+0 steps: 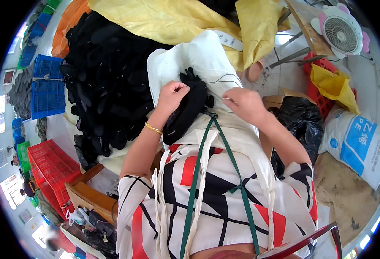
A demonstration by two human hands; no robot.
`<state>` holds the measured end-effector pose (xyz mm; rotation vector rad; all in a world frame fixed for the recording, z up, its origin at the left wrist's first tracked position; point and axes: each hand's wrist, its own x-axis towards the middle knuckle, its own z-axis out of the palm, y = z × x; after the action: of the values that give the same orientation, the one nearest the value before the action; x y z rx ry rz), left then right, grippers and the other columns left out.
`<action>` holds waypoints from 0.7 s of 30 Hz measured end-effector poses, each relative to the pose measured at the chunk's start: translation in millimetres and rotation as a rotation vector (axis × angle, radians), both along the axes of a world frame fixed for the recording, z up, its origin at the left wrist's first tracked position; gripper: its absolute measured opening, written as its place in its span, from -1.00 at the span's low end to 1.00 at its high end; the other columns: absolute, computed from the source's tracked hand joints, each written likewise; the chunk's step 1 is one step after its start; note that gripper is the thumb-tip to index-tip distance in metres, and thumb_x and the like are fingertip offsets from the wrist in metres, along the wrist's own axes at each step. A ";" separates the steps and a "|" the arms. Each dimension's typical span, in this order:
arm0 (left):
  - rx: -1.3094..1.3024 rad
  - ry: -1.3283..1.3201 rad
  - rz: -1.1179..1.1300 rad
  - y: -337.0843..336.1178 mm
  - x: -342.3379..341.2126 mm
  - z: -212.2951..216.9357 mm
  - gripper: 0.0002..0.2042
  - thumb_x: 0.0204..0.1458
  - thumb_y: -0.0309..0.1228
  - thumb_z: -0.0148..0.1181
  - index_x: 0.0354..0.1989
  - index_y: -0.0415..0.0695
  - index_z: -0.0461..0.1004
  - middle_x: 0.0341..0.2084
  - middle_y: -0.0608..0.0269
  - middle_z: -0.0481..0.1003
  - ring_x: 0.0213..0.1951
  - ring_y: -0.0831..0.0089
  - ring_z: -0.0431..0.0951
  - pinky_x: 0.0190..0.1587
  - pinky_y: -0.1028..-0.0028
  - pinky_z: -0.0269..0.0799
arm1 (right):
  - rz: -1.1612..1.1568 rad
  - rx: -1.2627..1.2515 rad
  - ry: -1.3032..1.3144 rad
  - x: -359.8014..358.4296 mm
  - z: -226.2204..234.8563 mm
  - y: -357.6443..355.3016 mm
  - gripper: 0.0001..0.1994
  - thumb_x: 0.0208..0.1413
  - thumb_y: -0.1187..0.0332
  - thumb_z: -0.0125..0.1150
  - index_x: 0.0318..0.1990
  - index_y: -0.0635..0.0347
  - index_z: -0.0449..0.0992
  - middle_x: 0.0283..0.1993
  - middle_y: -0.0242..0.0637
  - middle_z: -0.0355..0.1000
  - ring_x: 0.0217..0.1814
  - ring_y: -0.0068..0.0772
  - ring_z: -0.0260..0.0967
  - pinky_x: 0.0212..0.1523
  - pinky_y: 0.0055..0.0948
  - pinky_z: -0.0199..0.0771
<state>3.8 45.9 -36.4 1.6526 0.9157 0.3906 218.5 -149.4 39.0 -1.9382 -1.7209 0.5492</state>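
Black glove point(185, 110) lies on the white cloth point(207, 60) over the lap, centre. Left hand point(170, 97) pinches its upper edge; right hand point(244, 103) pinches a thin thread point(224, 82). Glove looks soft, light, floppy; best held near the cuff, 2 fingers enough.

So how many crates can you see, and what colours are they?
Red crates: 2
Blue crates: 3
Green crates: 2
Total: 7
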 end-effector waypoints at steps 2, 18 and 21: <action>0.003 -0.006 -0.001 0.3 0.3 -0.1 -0.84 0.05 -0.41 0.34 -0.36 -0.27 0.59 -0.50 0.33 0.53 -0.45 0.60 0.44 -0.35 0.53 0.38 | 0.052 0.031 -0.018 -17.8 -15.0 15.2 -0.85 0.08 0.28 0.25 -0.25 0.11 0.54 -0.28 -0.23 0.49 -0.19 -0.10 0.49 -0.21 -0.19 0.50; -0.066 -0.017 -0.009 0.8 -0.2 -2.9 -0.84 0.08 -0.41 0.33 -0.27 -0.25 0.60 -0.46 0.44 0.54 -0.42 0.71 0.41 -0.35 0.64 0.33 | 0.059 -0.008 -0.077 30.5 -11.6 -28.7 -0.84 0.11 0.26 0.19 -0.37 0.13 0.53 -0.39 -0.22 0.48 -0.31 -0.05 0.48 -0.33 -0.12 0.47; -0.142 -0.012 0.017 3.6 -2.8 1.1 -0.83 0.08 -0.38 0.33 -0.27 -0.24 0.60 -0.48 0.44 0.53 -0.44 0.70 0.41 -0.37 0.63 0.32 | 0.072 -0.120 0.106 -6.8 -10.5 -0.9 -0.73 0.12 0.11 0.21 -0.36 0.14 0.57 -0.37 -0.17 0.53 -0.27 -0.02 0.50 -0.26 -0.09 0.48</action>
<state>0.9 49.5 -35.3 1.5122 0.9276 0.3394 211.8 -150.2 28.6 -1.8972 -1.7311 0.7842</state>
